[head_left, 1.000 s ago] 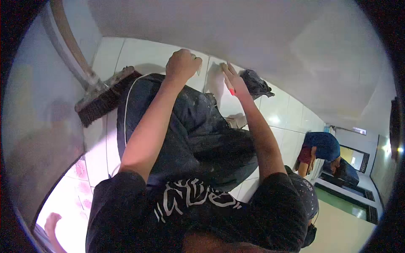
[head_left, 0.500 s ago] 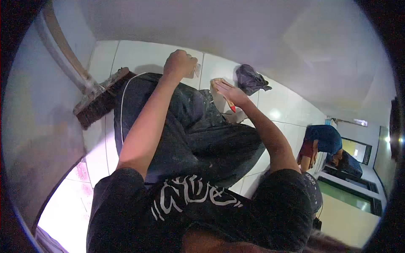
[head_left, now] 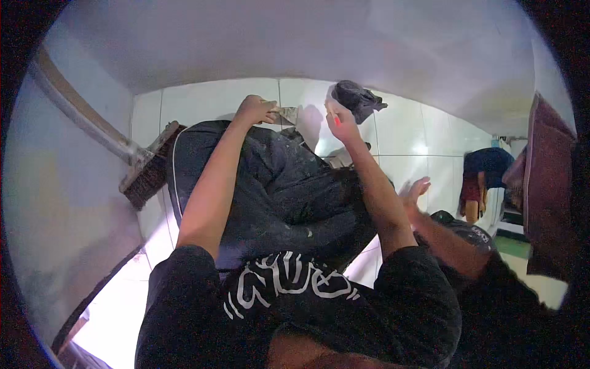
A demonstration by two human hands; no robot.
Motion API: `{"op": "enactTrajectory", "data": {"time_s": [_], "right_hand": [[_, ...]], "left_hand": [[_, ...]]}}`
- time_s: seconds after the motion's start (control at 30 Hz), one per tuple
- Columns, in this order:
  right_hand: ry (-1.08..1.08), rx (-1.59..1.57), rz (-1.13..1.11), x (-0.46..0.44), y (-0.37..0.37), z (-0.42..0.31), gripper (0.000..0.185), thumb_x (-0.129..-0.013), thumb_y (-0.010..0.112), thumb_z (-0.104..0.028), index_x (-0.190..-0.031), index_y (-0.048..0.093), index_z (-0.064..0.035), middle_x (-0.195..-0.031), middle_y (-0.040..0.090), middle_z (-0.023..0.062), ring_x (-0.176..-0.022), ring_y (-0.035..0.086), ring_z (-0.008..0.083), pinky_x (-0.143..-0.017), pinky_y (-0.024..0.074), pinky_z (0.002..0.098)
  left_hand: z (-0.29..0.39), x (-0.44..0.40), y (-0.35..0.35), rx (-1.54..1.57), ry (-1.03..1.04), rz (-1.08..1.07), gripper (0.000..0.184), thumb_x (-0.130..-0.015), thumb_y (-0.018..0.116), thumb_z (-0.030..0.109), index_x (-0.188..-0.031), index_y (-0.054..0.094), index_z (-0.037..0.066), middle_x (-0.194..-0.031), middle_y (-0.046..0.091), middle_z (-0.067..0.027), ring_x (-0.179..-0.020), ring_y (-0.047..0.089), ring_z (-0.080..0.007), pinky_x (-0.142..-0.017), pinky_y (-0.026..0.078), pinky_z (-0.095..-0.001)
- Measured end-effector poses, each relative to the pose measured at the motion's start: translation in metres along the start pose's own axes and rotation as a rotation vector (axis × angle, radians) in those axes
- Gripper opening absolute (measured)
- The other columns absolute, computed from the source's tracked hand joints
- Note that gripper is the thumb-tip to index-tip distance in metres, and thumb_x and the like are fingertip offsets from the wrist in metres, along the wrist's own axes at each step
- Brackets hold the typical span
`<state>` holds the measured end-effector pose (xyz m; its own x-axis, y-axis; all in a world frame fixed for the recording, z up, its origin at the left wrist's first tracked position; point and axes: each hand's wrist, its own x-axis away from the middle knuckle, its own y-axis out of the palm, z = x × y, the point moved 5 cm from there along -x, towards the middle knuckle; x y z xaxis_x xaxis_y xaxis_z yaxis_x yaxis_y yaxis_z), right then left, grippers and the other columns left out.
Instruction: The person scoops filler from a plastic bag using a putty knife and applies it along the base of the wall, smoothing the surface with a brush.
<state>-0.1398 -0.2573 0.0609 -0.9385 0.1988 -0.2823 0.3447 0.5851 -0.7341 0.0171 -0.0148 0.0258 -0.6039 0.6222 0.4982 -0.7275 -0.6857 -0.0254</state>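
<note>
White floor tiles (head_left: 399, 136) run along the foot of a pale wall (head_left: 319, 46), and we sit over them in dark trousers (head_left: 270, 178). At eleven o'clock, our left hand (head_left: 255, 111) is closed, fingers curled round the near end of a flat scraper (head_left: 289, 114), whose blade points to three o'clock, above the tiles. At one o'clock, our right hand (head_left: 345, 128) is partly closed on a slim tool with a red end (head_left: 337, 121); its far part is too blurred for us to name. Just beyond it lies a dark, crumpled plastic bag (head_left: 355, 100). A brush head (head_left: 146, 175) stands at nine o'clock, and a co-worker's hand (head_left: 418, 190) is open at three.

We judge the scraper light and stiff, its thin blade likely to flex a little and perhaps sharp at the edge, so we would hold it by the handle end, clear of the edge. The slim tool looks light too, best taken round its middle. The bag seems soft and slack, easiest to pinch by its gathered end.
</note>
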Motion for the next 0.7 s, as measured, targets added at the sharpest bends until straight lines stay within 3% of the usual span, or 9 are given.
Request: {"op": "enactTrajectory", "data": {"time_s": [0.1,0.23,0.27,0.3,0.37,0.4,0.5,0.53,0.7], "right_hand": [[0.19,0.003,-0.022,-0.003,0.01,0.008,0.044,-0.086,0.057,-0.011,-0.129,0.058,-0.0031,-0.127,0.061,0.0221,-0.119,0.059,0.0319,-0.099,0.0456,0.0365],[0.144,0.091,0.006,-0.009,0.022,0.022,0.045,-0.084,0.055,-0.013,-0.128,0.058,-0.0039,-0.124,0.061,0.0233,-0.115,0.059,0.0382,-0.099,0.0468,0.0387],[0.131,0.168,-0.069,-0.008,0.026,0.023,0.058,-0.083,0.055,-0.018,-0.14,0.047,-0.0088,-0.126,0.059,0.0236,-0.113,0.058,0.0416,-0.099,0.046,0.0467],[0.148,0.177,-0.05,-0.007,0.024,0.023,0.058,-0.084,0.056,-0.019,-0.139,0.047,-0.0086,-0.124,0.059,0.0238,-0.112,0.058,0.0414,-0.098,0.0462,0.0471],[0.176,0.197,-0.018,-0.007,0.022,0.025,0.057,-0.084,0.057,-0.02,-0.139,0.048,-0.0082,-0.122,0.06,0.0242,-0.111,0.059,0.0412,-0.097,0.0466,0.048],[0.248,0.188,0.054,-0.006,0.018,0.025,0.05,-0.084,0.058,-0.022,-0.131,0.053,-0.006,-0.11,0.064,0.0247,-0.106,0.061,0.041,-0.093,0.0485,0.0492],[0.451,0.295,-0.121,-0.007,0.022,0.027,0.039,-0.084,0.06,-0.024,-0.118,0.059,-0.0039,-0.103,0.066,0.0249,-0.101,0.063,0.0412,-0.089,0.0503,0.0495],[0.45,0.338,-0.097,-0.005,0.023,0.017,0.031,-0.082,0.061,-0.023,-0.106,0.06,-0.0032,-0.1,0.066,0.0246,-0.097,0.064,0.041,-0.086,0.0515,0.0486],[0.404,0.31,-0.217,-0.012,0.043,-0.012,0.029,-0.08,0.061,-0.023,-0.102,0.059,-0.004,-0.097,0.066,0.0245,-0.095,0.065,0.0412,-0.086,0.0511,0.0492]], "left_hand": [[-0.007,-0.001,-0.001,0.094,-0.017,-0.011,0.039,-0.09,0.066,0.026,-0.093,0.064,-0.012,-0.074,0.071,-0.0165,-0.059,0.07,-0.02,-0.047,0.049,-0.0285],[0.0,0.007,-0.004,0.004,-0.042,0.09,0.042,-0.09,0.065,0.026,-0.094,0.061,-0.016,-0.073,0.07,-0.0173,-0.057,0.069,-0.0224,-0.045,0.048,-0.0299],[0.002,0.008,-0.004,0.019,-0.051,0.086,0.044,-0.089,0.065,0.026,-0.093,0.06,-0.017,-0.073,0.07,-0.0172,-0.056,0.069,-0.023,-0.045,0.048,-0.0306],[-0.001,0.008,-0.004,0.037,-0.063,0.084,0.045,-0.089,0.065,0.026,-0.093,0.06,-0.018,-0.072,0.07,-0.0171,-0.056,0.069,-0.0236,-0.045,0.049,-0.0313],[-0.015,-0.005,-0.01,-0.198,0.008,0.148,0.044,-0.086,0.067,0.03,-0.079,0.064,-0.013,-0.064,0.067,-0.0149,-0.054,0.068,-0.0222,-0.046,0.049,-0.032],[-0.008,0.0,-0.009,-0.252,0.019,0.148,0.045,-0.086,0.067,0.032,-0.075,0.064,-0.012,-0.063,0.066,-0.0147,-0.053,0.067,-0.0216,-0.046,0.049,-0.0319],[-0.002,0.006,-0.006,-0.327,0.058,0.172,0.046,-0.084,0.068,0.037,-0.067,0.067,-0.005,-0.059,0.065,-0.0136,-0.051,0.065,-0.0207,-0.051,0.05,-0.0331],[-0.003,0.004,-0.006,-0.365,0.054,0.169,0.046,-0.084,0.068,0.038,-0.069,0.068,-0.005,-0.059,0.065,-0.0132,-0.051,0.065,-0.0208,-0.052,0.05,-0.0335],[-0.011,-0.005,-0.002,-0.407,0.071,0.146,0.052,-0.083,0.067,0.046,-0.069,0.068,-0.004,-0.056,0.064,-0.0124,-0.052,0.063,-0.0208,-0.056,0.049,-0.0353]]}}
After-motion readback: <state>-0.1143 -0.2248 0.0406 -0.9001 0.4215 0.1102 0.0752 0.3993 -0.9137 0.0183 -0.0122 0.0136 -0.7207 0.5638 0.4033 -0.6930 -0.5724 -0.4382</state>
